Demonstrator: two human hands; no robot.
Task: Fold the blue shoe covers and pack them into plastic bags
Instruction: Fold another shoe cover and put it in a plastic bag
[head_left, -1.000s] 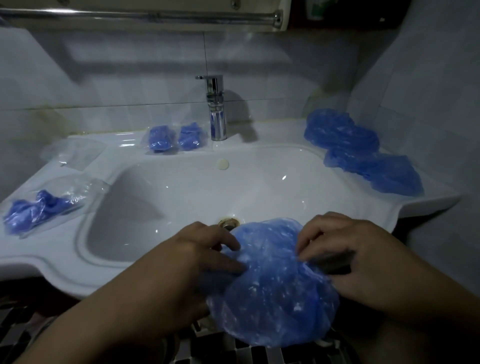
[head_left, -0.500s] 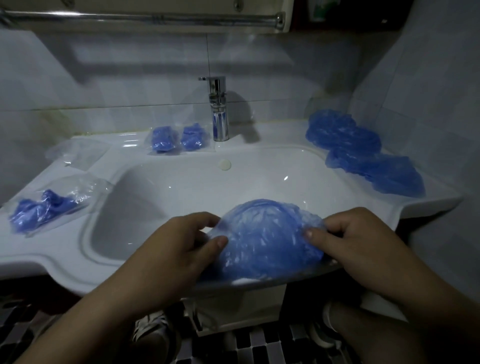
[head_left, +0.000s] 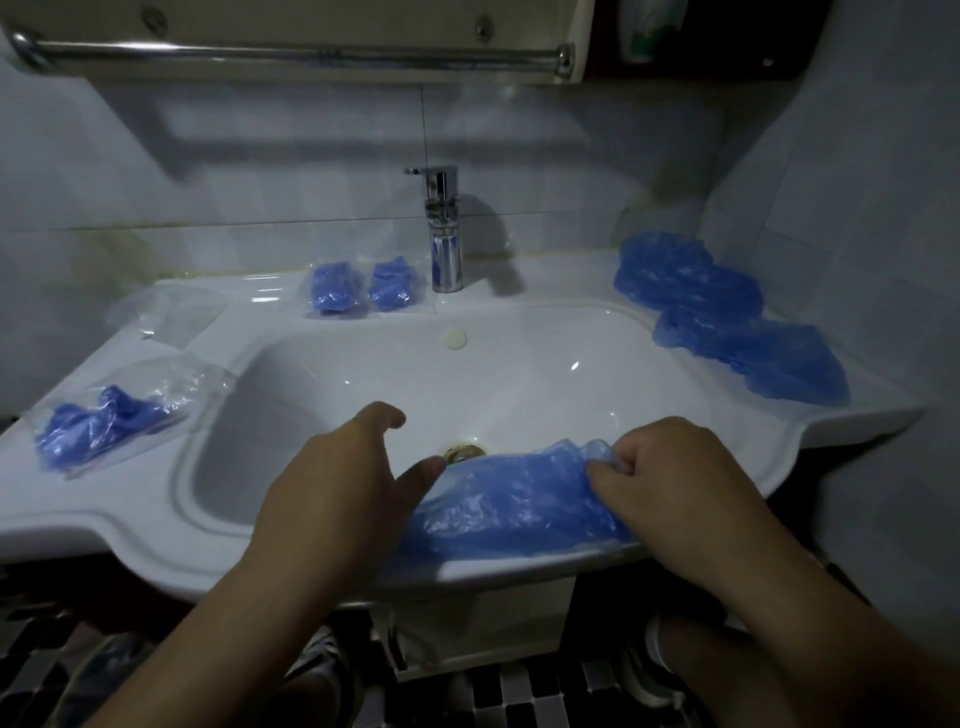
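A crinkled blue plastic shoe cover (head_left: 519, 512) lies flattened into a long band across the front rim of a white ceramic washbasin (head_left: 156, 525), its far edge hanging over the bowl just beside the brass-ringed drain (head_left: 462, 451). The right hand (head_left: 675, 483) pinches the raised right end of this cover between curled fingers and thumb. The left hand (head_left: 343, 483) holds nothing: its fingers are loose and spread above the bowl, and the tip of its thumb sits at the left edge of the cover, though contact there cannot be judged. On the right rear ledge of the washbasin a heap of loose blue shoe covers (head_left: 727, 322) stretches from the wall corner toward the front. Just left of the upright chrome faucet (head_left: 444, 234) lies a clear plastic bag holding two small blue bundles (head_left: 358, 288). On the left ledge, nearer the front, another clear plastic bag with bunched blue covers inside (head_left: 109, 421) lies flat, and behind it, near the wall, are some flat clear plastic bags (head_left: 161, 312) that look unfilled. A round pale overflow cap (head_left: 455, 339) sits on the back wall of the bowl. A chrome rail (head_left: 291, 52) runs across the tiled wall above. Below the washbasin a black-and-white tiled floor (head_left: 519, 696) shows, along with the person's shoes, which are dim.
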